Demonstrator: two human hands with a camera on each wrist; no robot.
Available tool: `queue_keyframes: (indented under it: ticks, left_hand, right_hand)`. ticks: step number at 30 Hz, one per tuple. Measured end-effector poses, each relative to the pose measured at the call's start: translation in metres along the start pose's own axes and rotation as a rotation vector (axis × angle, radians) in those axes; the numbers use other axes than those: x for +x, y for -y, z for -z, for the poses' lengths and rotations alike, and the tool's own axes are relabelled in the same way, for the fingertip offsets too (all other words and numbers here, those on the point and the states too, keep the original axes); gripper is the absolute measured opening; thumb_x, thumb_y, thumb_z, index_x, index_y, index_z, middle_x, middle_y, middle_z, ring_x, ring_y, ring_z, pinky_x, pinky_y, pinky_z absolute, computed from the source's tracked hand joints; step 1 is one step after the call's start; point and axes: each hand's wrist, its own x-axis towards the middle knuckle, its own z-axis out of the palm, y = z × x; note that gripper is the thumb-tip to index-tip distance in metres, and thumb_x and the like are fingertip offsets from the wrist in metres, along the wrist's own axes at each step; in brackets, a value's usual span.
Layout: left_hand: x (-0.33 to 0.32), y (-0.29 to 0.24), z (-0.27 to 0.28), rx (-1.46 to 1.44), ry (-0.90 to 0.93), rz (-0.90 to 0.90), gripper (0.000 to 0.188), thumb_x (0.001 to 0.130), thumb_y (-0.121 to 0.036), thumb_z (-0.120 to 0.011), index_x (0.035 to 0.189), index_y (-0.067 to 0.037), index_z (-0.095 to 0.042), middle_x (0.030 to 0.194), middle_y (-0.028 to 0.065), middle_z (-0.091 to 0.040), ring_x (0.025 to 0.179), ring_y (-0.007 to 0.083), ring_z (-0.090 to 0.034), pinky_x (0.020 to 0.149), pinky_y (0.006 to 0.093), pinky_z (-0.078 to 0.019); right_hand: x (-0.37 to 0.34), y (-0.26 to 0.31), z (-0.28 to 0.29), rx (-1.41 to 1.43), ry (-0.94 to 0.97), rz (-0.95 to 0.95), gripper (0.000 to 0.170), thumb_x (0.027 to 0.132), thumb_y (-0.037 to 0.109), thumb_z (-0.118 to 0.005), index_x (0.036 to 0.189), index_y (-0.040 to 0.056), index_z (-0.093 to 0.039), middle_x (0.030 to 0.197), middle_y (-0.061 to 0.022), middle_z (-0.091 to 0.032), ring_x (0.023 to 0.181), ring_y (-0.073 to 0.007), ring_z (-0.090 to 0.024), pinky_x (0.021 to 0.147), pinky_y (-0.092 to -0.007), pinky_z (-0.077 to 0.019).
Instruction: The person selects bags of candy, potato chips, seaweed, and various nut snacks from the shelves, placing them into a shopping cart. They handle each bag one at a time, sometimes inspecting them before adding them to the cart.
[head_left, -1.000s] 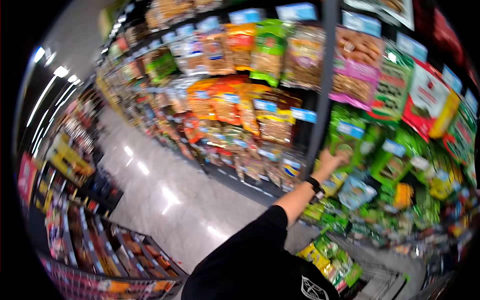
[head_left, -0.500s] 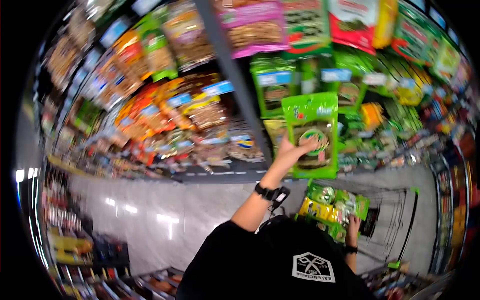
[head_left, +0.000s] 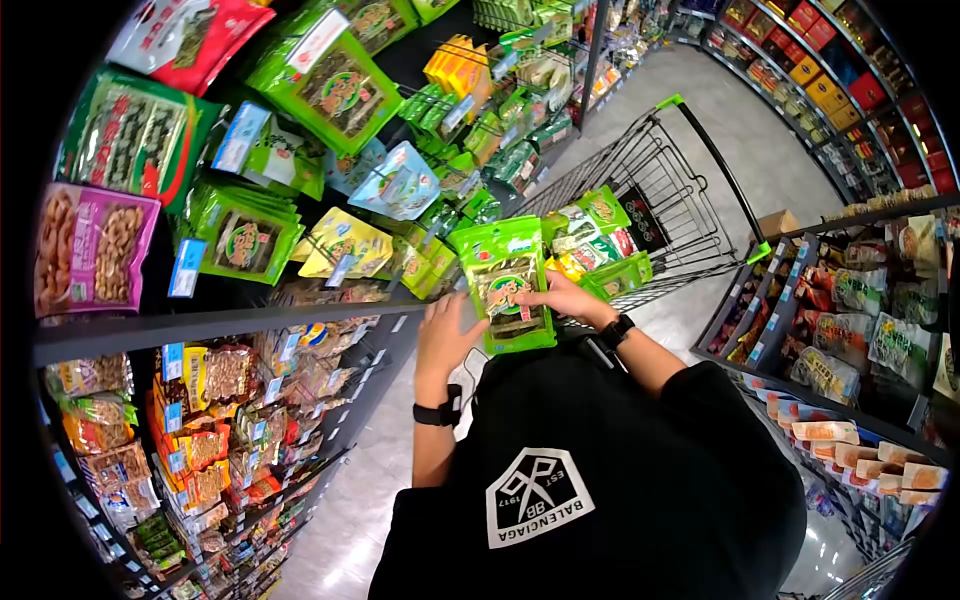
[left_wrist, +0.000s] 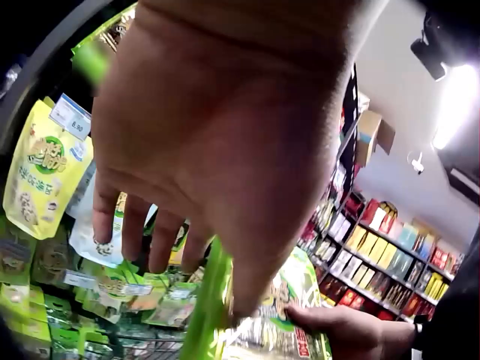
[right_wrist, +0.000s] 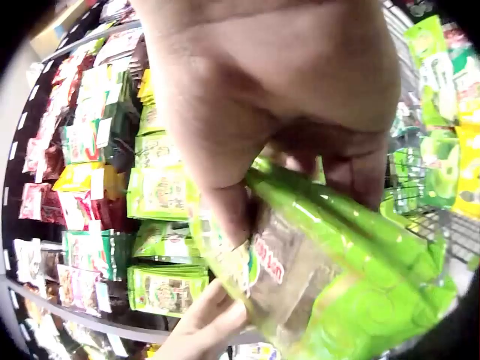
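Note:
A green snack bag [head_left: 507,285] with a clear window showing dark contents is held upright in front of the chest. My right hand [head_left: 580,300] grips it by its right side, thumb on the front and fingers behind, as the right wrist view of the bag [right_wrist: 300,262] also shows. My left hand [head_left: 447,335] is at the bag's left edge, its fingers extended and its thumb close to that edge. In the left wrist view the left hand [left_wrist: 217,127] has straight fingers pointing down. Bags of snacks [head_left: 600,235] lie in the shopping cart [head_left: 690,190] just beyond.
Shelves at the left hold green bags [head_left: 245,235], yellow pouches [head_left: 345,245] and blue pouches [head_left: 400,180]. A dark shelf divider [head_left: 200,330] runs beside the left hand. More stocked shelves [head_left: 850,330] stand at the right, with grey floor [head_left: 655,75] behind the cart.
The left hand took the green bag off the shelf and brought it to the chest. The right hand came up from the cart and now grips it; the left hand's fingers straightened. The view turned right.

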Motion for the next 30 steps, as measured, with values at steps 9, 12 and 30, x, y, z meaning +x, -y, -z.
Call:
queue_keyframes:
  ticks: [9,12,30]
  left_hand:
    - [-0.073,0.060,-0.030,0.112,0.137,0.371,0.058,0.088,-0.037,-0.070,0.134,-0.005,-0.054,0.129,0.0191,-0.061,0.120,0.0362,-0.057,0.100,0.0429,-0.0461]
    - [-0.101,0.058,-0.042,0.070,0.186,0.533,0.058,0.088,-0.037,-0.070,0.133,-0.004,-0.055,0.125,0.0210,-0.063,0.115,0.0359,-0.061,0.096,0.0422,-0.0488]
    - [-0.150,0.059,-0.066,-0.155,0.147,0.702,0.055,0.089,-0.031,-0.073,0.132,-0.002,-0.055,0.123,0.0193,-0.066,0.106,0.0327,-0.065,0.089,0.0409,-0.0523]
  right_hand:
    - [-0.002,-0.157,0.151,0.520,-0.834,-0.177,0.044,0.088,0.020,-0.076,0.124,0.0107,-0.053,0.112,-0.0075,-0.065,0.099,-0.0243,-0.065,0.082,-0.0462,-0.0557]
    - [0.014,-0.182,0.192,0.661,-0.861,-0.282,0.048,0.088,0.024,-0.078,0.127,0.0136,-0.051,0.115,-0.0079,-0.064,0.097,-0.0266,-0.065,0.081,-0.0459,-0.0549]
    - [-0.028,-0.227,0.110,-1.224,0.061,-0.387,0.038,0.086,0.047,-0.061,0.113,0.0228,-0.074,0.114,-0.0106,-0.071,0.109,-0.0303,-0.065,0.099,-0.0488,-0.0451]
